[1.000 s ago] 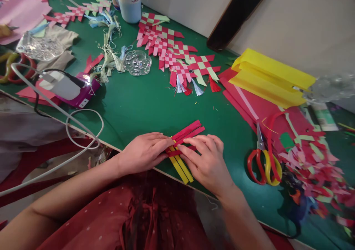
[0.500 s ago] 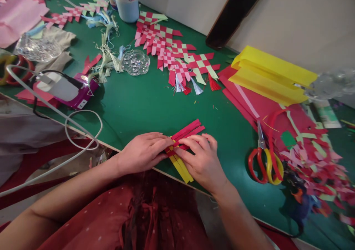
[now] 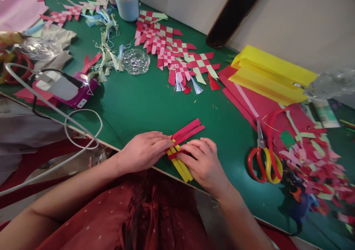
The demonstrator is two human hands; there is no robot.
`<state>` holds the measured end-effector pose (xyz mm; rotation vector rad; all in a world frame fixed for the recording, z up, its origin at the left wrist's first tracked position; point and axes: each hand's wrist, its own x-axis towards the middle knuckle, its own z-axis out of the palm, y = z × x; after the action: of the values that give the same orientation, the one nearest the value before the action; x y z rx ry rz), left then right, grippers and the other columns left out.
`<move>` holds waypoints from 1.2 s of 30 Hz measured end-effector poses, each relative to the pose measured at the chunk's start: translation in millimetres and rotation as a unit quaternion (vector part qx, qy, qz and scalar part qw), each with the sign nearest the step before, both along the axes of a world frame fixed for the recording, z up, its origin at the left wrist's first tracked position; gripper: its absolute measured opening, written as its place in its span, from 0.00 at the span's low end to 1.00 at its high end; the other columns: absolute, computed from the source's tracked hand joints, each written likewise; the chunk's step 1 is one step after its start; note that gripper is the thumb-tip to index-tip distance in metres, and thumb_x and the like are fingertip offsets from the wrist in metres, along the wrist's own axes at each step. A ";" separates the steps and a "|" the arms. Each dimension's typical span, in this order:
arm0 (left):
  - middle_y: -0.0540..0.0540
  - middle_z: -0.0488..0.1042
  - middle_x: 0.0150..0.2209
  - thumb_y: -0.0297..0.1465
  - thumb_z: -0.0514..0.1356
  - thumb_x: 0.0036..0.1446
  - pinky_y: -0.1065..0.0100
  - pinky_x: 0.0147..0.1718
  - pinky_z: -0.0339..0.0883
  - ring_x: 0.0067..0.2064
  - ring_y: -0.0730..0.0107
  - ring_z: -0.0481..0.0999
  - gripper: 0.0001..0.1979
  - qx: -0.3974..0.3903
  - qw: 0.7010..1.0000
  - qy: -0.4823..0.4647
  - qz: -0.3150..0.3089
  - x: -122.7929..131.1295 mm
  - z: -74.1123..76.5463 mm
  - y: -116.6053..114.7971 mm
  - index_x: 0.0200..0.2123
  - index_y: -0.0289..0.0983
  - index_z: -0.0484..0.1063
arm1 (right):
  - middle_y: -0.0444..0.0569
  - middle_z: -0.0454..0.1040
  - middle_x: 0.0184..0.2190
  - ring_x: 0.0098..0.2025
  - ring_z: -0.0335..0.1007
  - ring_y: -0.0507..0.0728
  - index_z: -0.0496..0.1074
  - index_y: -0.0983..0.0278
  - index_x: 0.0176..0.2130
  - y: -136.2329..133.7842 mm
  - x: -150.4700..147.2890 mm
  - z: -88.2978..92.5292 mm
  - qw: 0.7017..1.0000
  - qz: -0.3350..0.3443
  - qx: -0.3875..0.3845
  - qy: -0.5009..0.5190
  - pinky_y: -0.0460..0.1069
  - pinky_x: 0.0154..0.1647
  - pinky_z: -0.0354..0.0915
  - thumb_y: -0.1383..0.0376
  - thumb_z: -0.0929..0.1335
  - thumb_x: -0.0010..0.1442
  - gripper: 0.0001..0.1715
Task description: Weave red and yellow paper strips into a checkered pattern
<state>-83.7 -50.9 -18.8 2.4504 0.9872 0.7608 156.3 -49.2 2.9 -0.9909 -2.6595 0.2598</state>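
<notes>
Red paper strips point(image 3: 189, 130) cross yellow paper strips point(image 3: 181, 168) in a small weave near the table's front edge. My left hand point(image 3: 145, 151) grips the weave's left side, thumb and fingers on the strips where they cross. On the other side my right hand point(image 3: 203, 161) pinches a red strip point(image 3: 172, 156) that lies across the yellow ones, lower than the other red strips. Most of this strip's right part is hidden under my fingers. Yellow shows in the gap between it and the upper red strips.
Scissors point(image 3: 260, 157) lie to the right beside paper scraps point(image 3: 313, 161), with red sheets point(image 3: 246, 94) and folded yellow paper point(image 3: 271, 76) behind. Woven paper fish point(image 3: 169, 50), tassels point(image 3: 107, 54) and a dish of small beads point(image 3: 135, 62) are farther back. A white cable point(image 3: 55, 113) loops at left.
My right hand has shifted slightly down with the red strip, which now sits apart from the upper red strips. My left hand stays in place. Something blurred and yellowish has appeared at far left.
</notes>
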 end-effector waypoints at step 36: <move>0.49 0.79 0.46 0.30 0.56 0.66 0.64 0.55 0.68 0.50 0.70 0.78 0.09 0.021 1.000 -0.004 0.011 4.1 -1.3 -5.2 0.40 0.39 0.77 | 0.47 0.78 0.39 0.44 0.66 0.57 0.75 0.60 0.39 -40.1 20.8 19.2 0.993 -0.092 -0.031 0.073 0.58 0.52 0.55 0.64 0.69 0.62 0.03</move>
<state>-79.6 -56.1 -20.1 2.4740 1.0072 0.8055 177.1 -89.3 22.1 -1.1818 -2.4240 0.3617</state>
